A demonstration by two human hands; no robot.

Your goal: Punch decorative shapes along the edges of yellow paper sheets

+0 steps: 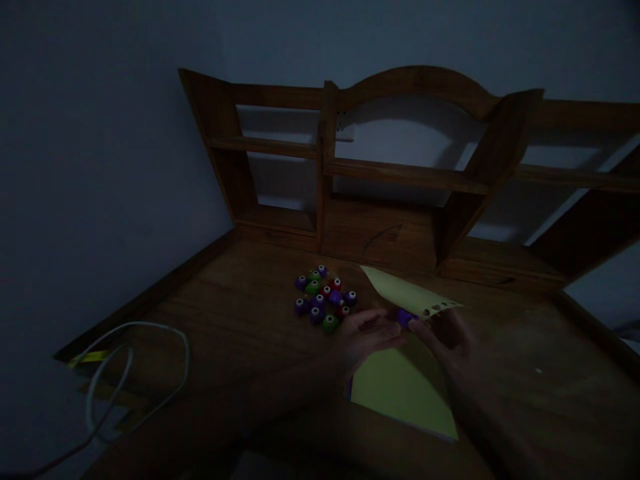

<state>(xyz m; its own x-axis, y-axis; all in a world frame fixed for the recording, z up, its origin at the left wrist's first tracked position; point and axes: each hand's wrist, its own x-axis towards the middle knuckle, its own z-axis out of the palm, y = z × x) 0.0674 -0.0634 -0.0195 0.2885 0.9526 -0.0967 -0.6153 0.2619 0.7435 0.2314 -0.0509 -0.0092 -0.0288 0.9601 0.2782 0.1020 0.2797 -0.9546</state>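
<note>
My right hand [453, 350] is closed around a small purple craft punch [406, 318], its thumb against the side. A yellow sheet of paper [400, 288] rises above that hand, curled, with several small cut-outs along its right edge near the punch. My left hand [367, 337] is beside the punch, fingers stretched toward it and a little blurred; whether they touch it I cannot tell. Below both hands lies a pad of yellow paper [400, 390]. To the left, several purple, green and red craft punches [317, 300] with round white-and-dark tops stand in a cluster.
A wooden shelf unit [405, 177] stands at the back of the wooden table [240, 300], against the wall. A white cable [185, 347] loops at the left, near a yellow strip [95, 357]. A white power socket [345, 132] shows behind the shelves. The light is dim.
</note>
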